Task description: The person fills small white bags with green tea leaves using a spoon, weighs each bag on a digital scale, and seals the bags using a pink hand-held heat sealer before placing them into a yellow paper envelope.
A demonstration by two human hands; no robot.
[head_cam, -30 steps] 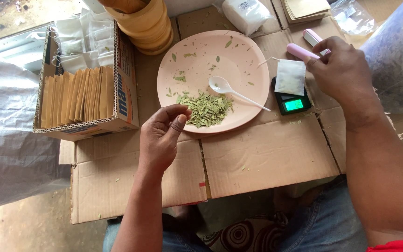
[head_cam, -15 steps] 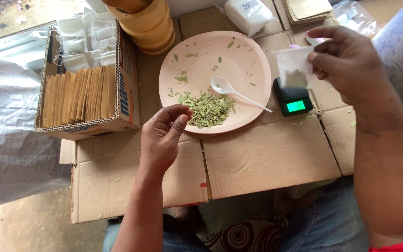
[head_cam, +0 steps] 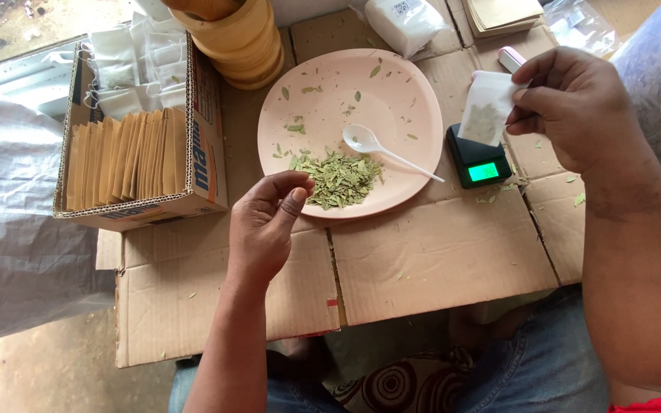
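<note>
My right hand [head_cam: 575, 111] holds a small white filter bag [head_cam: 487, 111] with some green leaves in it, lifted just above a small black pocket scale [head_cam: 477, 162] with a lit green display. My left hand [head_cam: 265, 226] hovers at the near rim of a pink plate [head_cam: 392, 84], thumb and fingers pinched together; I cannot tell if they hold any leaves. A pile of dried green leaves [head_cam: 338, 177] lies on the plate beside a white plastic spoon [head_cam: 384, 149].
A cardboard box [head_cam: 204, 157] at the left holds brown paper envelopes [head_cam: 124, 160] and white empty bags [head_cam: 128, 69]. Stacked wooden bowls [head_cam: 242, 42] stand behind the plate. Everything rests on flattened cardboard [head_cam: 437, 260]. Woven sacks lie at both sides.
My right hand has lifted the white bag off the scale and raised it slightly up and right. My left hand stays pinched by the plate.
</note>
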